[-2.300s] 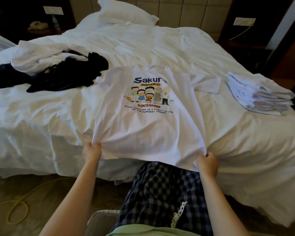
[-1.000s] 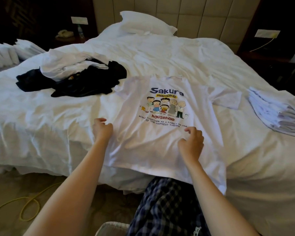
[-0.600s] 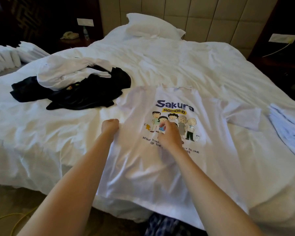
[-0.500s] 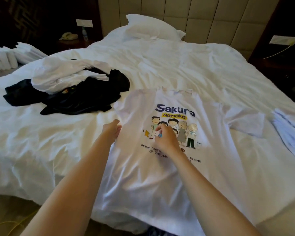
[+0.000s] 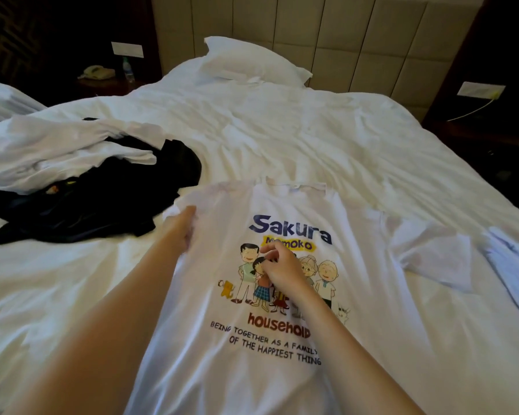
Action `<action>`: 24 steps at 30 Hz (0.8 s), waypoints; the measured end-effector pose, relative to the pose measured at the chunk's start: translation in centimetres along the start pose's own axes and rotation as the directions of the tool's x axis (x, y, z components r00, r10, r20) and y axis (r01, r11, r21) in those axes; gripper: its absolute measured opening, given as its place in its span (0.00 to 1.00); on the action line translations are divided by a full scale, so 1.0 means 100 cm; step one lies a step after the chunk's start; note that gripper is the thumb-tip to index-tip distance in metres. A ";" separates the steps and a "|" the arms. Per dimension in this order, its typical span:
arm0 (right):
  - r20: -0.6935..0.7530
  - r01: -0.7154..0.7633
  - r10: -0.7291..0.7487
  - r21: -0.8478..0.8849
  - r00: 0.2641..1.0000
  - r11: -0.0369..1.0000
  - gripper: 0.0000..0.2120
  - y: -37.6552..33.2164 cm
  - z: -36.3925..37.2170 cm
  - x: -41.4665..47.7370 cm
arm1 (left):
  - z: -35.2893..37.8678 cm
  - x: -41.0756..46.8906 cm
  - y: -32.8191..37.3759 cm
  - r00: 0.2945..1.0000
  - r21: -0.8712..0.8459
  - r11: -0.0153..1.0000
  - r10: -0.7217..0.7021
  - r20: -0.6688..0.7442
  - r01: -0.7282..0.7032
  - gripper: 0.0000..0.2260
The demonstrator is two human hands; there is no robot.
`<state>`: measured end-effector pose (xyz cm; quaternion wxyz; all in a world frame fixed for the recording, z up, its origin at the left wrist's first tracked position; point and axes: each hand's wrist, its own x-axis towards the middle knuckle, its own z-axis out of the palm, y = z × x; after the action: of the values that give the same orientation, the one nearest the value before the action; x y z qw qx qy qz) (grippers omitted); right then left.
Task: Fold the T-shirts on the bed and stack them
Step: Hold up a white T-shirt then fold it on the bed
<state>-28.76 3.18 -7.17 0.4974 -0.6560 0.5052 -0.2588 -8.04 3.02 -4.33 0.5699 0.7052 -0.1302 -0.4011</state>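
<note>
Your left hand (image 5: 182,227) grips one sleeve edge and your right hand (image 5: 277,269) pinches the chest print of the T-shirt (image 5: 372,324) lying face-up on the bed (image 5: 282,130); uneven pull risks a skewed, wrinkled fold.

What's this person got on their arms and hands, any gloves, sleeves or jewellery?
Nothing that shows. The left hand and right hand have no gloves, and no ring is visible. The left forearm and right forearm are uncovered as far up as the picture reaches: no sleeve, watch or bracelet in view.
</note>
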 end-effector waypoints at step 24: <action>-0.098 -0.218 0.433 0.753 0.896 0.621 0.15 0.030 -0.131 0.026 | 0.101 -0.082 0.001 0.599 0.590 0.232 -0.037 0.800 -0.774 0.27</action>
<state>-40.15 -4.31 -5.50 0.6802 -0.2599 0.5352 -0.4282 -20.56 1.16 -1.07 0.0608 0.6312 -0.7080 -0.3108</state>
